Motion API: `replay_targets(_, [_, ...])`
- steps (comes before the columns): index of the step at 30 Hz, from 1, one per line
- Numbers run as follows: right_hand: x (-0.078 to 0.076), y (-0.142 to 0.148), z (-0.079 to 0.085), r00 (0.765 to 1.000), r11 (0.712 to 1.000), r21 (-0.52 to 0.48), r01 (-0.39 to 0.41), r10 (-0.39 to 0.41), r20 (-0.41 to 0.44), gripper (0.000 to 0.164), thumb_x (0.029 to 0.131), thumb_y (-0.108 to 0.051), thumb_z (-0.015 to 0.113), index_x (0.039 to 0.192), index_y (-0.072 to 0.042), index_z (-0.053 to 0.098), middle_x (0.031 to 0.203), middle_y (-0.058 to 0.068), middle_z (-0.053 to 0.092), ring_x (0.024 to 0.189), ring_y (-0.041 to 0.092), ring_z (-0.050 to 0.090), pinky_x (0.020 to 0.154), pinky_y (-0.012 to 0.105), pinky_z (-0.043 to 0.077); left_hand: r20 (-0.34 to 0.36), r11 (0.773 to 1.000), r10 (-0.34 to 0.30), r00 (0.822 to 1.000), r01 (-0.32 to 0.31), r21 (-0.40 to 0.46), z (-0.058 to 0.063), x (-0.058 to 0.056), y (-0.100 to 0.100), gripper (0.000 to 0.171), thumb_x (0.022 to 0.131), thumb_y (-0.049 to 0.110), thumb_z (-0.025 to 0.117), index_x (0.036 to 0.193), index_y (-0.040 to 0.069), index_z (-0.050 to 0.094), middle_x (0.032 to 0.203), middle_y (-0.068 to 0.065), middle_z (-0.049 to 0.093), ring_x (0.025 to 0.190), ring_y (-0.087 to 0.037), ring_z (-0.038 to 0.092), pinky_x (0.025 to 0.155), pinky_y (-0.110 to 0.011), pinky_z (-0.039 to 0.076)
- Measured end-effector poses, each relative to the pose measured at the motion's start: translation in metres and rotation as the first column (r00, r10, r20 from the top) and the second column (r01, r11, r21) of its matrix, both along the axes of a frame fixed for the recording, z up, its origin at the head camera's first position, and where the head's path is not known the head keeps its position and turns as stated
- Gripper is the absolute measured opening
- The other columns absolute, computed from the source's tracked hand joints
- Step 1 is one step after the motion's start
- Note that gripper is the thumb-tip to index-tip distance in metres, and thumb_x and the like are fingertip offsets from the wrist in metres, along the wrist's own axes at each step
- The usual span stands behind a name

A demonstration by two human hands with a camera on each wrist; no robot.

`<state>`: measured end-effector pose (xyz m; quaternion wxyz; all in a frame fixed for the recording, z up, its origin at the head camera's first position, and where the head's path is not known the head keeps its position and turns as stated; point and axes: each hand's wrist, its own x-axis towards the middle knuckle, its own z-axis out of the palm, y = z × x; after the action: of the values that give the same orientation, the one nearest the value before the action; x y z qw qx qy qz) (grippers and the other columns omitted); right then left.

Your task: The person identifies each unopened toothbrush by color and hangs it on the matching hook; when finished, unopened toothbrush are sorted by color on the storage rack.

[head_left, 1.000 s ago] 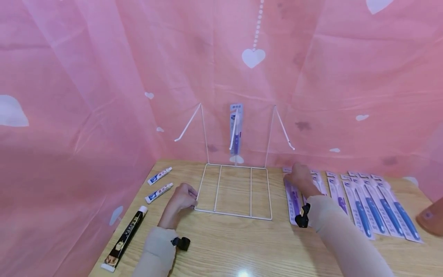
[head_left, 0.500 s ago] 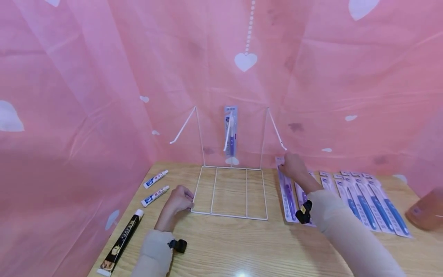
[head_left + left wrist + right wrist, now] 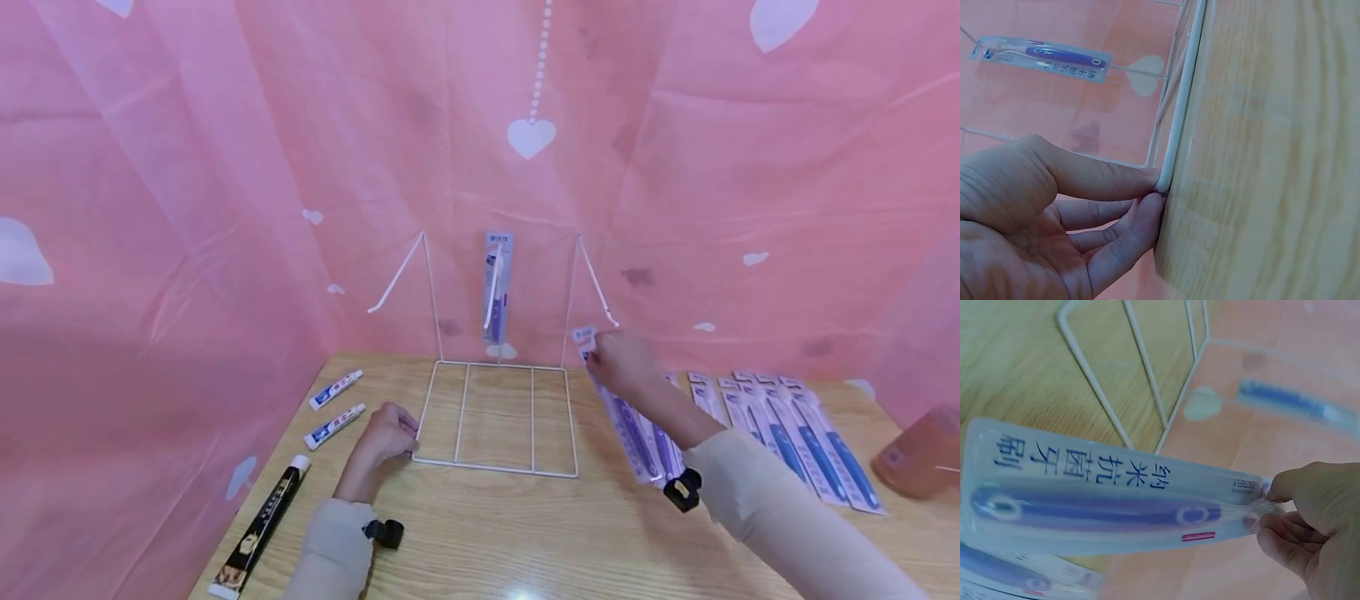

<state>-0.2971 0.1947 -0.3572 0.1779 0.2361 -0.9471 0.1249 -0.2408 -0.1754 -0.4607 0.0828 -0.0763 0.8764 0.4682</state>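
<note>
My left hand (image 3: 387,432) pinches the near left corner of a white wire rack (image 3: 495,469) between thumb and fingertip, as the left wrist view shows. My right hand (image 3: 624,364) grips a packaged purple toothbrush (image 3: 1104,506) near the top of its pack. That pack tilts, its upper end raised toward the rack's right hook (image 3: 597,281). Another packaged purple toothbrush (image 3: 497,290) hangs on the rack's middle hook. The left hook (image 3: 396,272) carries nothing.
On the right lie several packaged blue toothbrushes (image 3: 813,442) in a row, with a brownish container (image 3: 917,454) beyond. Two small toothpaste tubes (image 3: 335,425) and a long black tube (image 3: 258,532) lie on the left. A pink curtain (image 3: 675,167) hangs behind the table.
My right hand has lifted the purple toothbrush pack by its top and moved it left toward the rack. The left hand keeps its hold on the rack corner. The head view has shifted slightly.
</note>
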Motion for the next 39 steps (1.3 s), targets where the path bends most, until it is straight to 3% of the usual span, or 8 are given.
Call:
replay_targets(6, [0.032, -0.020, 0.017, 0.988, 0.995, -0.045, -0.086, 0.079, -0.130, 0.020, 0.083, 0.000, 0.066, 0.069, -0.005, 0.052, 0.064, 0.005, 0.047, 0.054, 0.019, 0.047, 0.048, 0.032, 0.047, 0.009, 1.000, -0.004, 1.000, 0.004, 0.011, 0.000, 0.000, -0.001, 0.025, 0.071, -0.017, 0.071, 0.094, -0.007, 0.067, 0.081, -0.014, 0.062, 0.069, -0.023, 0.063, 0.058, -0.029, 0.059])
replay_targets(14, [0.071, -0.047, 0.052, 0.956, 0.970, -0.147, -0.193, 0.152, -0.251, 0.024, 0.083, 0.000, 0.067, 0.070, -0.009, 0.049, 0.065, 0.000, 0.044, 0.053, 0.011, 0.040, 0.043, 0.023, 0.035, -0.013, 1.000, -0.014, 1.000, 0.014, 0.015, -0.001, 0.002, -0.001, 0.024, 0.070, -0.018, 0.071, 0.092, -0.007, 0.066, 0.080, -0.013, 0.062, 0.067, -0.022, 0.062, 0.057, -0.029, 0.059])
replay_targets(21, [0.099, -0.068, 0.083, 0.881, 0.930, -0.154, -0.333, 0.249, -0.402, 0.013, 0.080, -0.001, 0.069, 0.074, -0.006, 0.060, 0.065, 0.001, 0.054, 0.054, 0.009, 0.050, 0.043, 0.021, 0.043, -0.029, 1.000, -0.023, 0.999, 0.023, 0.007, -0.002, 0.002, -0.002, 0.024, 0.071, -0.018, 0.070, 0.091, -0.008, 0.065, 0.079, -0.013, 0.061, 0.066, -0.022, 0.062, 0.057, -0.028, 0.059])
replay_targets(27, [0.107, -0.088, 0.095, 0.834, 0.886, -0.173, -0.430, 0.317, -0.451, 0.011, 0.078, -0.001, 0.071, 0.076, -0.005, 0.061, 0.065, 0.001, 0.056, 0.055, 0.009, 0.051, 0.045, 0.020, 0.044, -0.063, 0.999, -0.031, 0.998, 0.029, -0.024, 0.000, 0.002, -0.003, 0.023, 0.068, -0.018, 0.068, 0.088, -0.008, 0.066, 0.076, -0.012, 0.062, 0.061, -0.020, 0.061, 0.053, -0.028, 0.058])
replay_targets(34, [0.107, -0.100, 0.096, 0.851, 0.876, -0.190, -0.444, 0.345, -0.397, 0.017, 0.080, -0.002, 0.073, 0.075, -0.006, 0.058, 0.067, -0.001, 0.053, 0.055, 0.007, 0.048, 0.043, 0.017, 0.041, -0.048, 1.000, -0.021, 0.999, 0.021, -0.014, 0.001, 0.003, -0.004, 0.023, 0.068, -0.017, 0.069, 0.089, -0.008, 0.066, 0.076, -0.012, 0.062, 0.062, -0.021, 0.061, 0.053, -0.027, 0.057])
replay_targets(39, [0.103, -0.105, 0.090, 0.859, 0.888, -0.178, -0.425, 0.333, -0.389, 0.022, 0.081, -0.003, 0.073, 0.071, -0.008, 0.053, 0.066, -0.002, 0.048, 0.055, 0.008, 0.046, 0.043, 0.017, 0.039, -0.036, 1.000, -0.018, 0.999, 0.018, -0.007, 0.001, 0.003, -0.004, 0.024, 0.067, -0.017, 0.069, 0.090, -0.008, 0.066, 0.077, -0.012, 0.062, 0.063, -0.021, 0.061, 0.054, -0.027, 0.057])
